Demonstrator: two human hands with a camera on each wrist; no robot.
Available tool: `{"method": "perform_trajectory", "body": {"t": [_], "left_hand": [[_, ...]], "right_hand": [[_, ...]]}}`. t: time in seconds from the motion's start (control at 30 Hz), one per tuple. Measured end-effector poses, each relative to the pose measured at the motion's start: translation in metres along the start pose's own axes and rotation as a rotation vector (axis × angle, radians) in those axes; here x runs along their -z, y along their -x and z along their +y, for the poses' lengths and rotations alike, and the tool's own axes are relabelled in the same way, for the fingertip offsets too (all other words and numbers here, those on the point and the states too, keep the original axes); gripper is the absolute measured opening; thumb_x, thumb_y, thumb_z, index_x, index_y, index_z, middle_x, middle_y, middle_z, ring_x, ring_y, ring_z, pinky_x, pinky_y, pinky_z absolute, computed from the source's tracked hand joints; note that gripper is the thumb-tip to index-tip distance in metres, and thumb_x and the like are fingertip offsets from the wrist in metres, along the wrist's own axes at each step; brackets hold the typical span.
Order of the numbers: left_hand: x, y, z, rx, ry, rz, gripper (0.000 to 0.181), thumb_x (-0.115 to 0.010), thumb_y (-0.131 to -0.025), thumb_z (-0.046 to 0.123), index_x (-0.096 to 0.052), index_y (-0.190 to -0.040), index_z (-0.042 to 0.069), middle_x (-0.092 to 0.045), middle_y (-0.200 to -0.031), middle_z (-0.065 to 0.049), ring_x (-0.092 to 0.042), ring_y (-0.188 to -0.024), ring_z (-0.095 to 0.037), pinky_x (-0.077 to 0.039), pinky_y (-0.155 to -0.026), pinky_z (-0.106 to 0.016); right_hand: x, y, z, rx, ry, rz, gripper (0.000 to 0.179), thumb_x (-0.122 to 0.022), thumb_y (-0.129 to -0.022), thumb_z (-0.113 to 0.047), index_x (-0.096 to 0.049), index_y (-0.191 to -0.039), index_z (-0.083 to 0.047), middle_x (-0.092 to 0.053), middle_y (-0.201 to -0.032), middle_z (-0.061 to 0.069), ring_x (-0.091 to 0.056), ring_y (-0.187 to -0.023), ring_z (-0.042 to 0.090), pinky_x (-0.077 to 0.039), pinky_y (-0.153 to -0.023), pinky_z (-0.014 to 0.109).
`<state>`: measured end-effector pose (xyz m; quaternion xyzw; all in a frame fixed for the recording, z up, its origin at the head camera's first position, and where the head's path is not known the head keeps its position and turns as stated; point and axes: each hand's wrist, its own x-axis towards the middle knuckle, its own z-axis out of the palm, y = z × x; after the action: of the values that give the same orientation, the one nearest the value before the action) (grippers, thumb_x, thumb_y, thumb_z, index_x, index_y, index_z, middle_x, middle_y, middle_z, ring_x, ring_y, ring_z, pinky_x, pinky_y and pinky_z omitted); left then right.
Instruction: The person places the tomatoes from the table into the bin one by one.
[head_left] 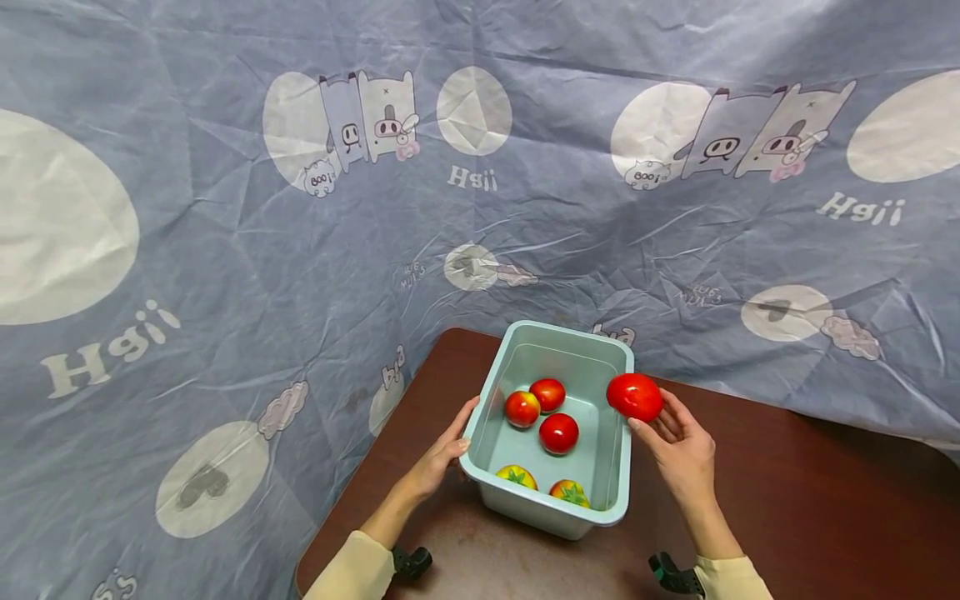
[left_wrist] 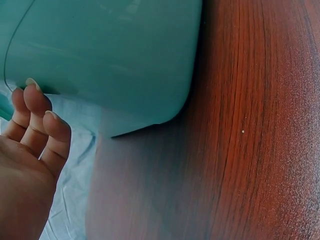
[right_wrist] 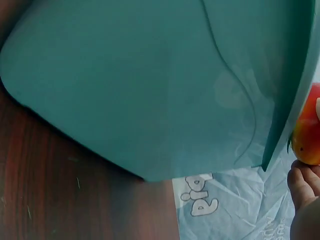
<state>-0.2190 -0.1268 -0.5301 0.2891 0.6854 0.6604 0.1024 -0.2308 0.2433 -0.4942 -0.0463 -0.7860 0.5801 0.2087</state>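
Observation:
A light green plastic bin (head_left: 555, 506) sits on the table in the head view, with several red and yellow-green tomatoes (head_left: 558, 434) lying in it. My left hand (head_left: 432, 462) grips the bin's left rim, thumb on top and fingers beneath; the left wrist view shows those fingers (left_wrist: 37, 100) against the outer wall. Over the bin's right rim, a red tomato (head_left: 634, 397) is held between the thumb and fingers of my right hand (head_left: 686, 450). Only part of this tomato (right_wrist: 306, 135) shows at the right edge of the right wrist view, beside the rim.
The dark reddish-brown table (head_left: 787, 500) extends to the right of the bin. A grey-blue printed cloth (head_left: 480, 217) hangs behind the table and along its left side. Black bands (head_left: 675, 575) circle both wrists.

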Motion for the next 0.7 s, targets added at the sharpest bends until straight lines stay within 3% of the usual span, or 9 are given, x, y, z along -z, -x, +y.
{"method": "perform_trajectory", "body": {"t": [0.13,0.33,0.47,0.6,0.7], "left_hand": [[-0.001,-0.001,0.002,-0.004,-0.002,0.000,0.061,-0.029,-0.093,0.015,-0.005,-0.149,0.015,-0.038,-0.127,-0.020,-0.050,-0.063,-0.035,-0.044,-0.046,-0.034],[-0.001,-0.002,0.002,-0.005,0.011,-0.009,0.062,-0.029,-0.092,0.015,-0.005,-0.149,0.014,-0.036,-0.130,-0.019,-0.053,-0.064,-0.016,-0.043,-0.045,-0.034],[-0.002,-0.003,0.003,-0.003,0.010,-0.012,0.062,-0.029,-0.092,0.016,-0.005,-0.149,0.014,-0.035,-0.130,-0.019,-0.052,-0.066,-0.011,-0.043,-0.046,-0.033],[-0.003,-0.003,0.003,-0.002,-0.002,-0.013,0.061,-0.028,-0.092,0.016,-0.005,-0.149,0.014,-0.037,-0.130,-0.018,-0.052,-0.065,-0.016,-0.043,-0.046,-0.033],[-0.002,-0.004,0.001,-0.006,0.004,-0.010,0.062,-0.029,-0.092,0.016,-0.006,-0.149,0.014,-0.038,-0.128,-0.018,-0.050,-0.062,-0.035,-0.043,-0.046,-0.035]], "right_hand": [[-0.003,0.004,-0.002,0.042,-0.024,-0.038,0.071,-0.080,-0.068,-0.012,-0.051,-0.133,-0.018,-0.056,-0.129,0.009,-0.059,-0.102,-0.002,-0.045,-0.079,0.012],[-0.005,0.008,-0.003,0.057,-0.066,-0.069,0.072,-0.080,-0.067,-0.008,-0.051,-0.132,-0.019,-0.055,-0.129,0.010,-0.058,-0.101,-0.006,-0.045,-0.080,0.012],[-0.006,0.012,-0.003,0.118,-0.125,-0.119,0.070,-0.077,-0.068,-0.002,-0.051,-0.132,-0.011,-0.054,-0.130,0.015,-0.058,-0.106,-0.001,-0.045,-0.083,0.013],[-0.006,0.012,-0.004,0.178,-0.207,-0.147,0.066,-0.074,-0.069,0.005,-0.050,-0.130,-0.003,-0.051,-0.130,0.021,-0.057,-0.113,0.012,-0.045,-0.086,0.017],[-0.006,0.012,-0.005,0.182,-0.220,-0.126,0.061,-0.073,-0.071,0.004,-0.052,-0.128,-0.002,-0.052,-0.130,0.022,-0.057,-0.114,0.016,-0.045,-0.087,0.017]]}}
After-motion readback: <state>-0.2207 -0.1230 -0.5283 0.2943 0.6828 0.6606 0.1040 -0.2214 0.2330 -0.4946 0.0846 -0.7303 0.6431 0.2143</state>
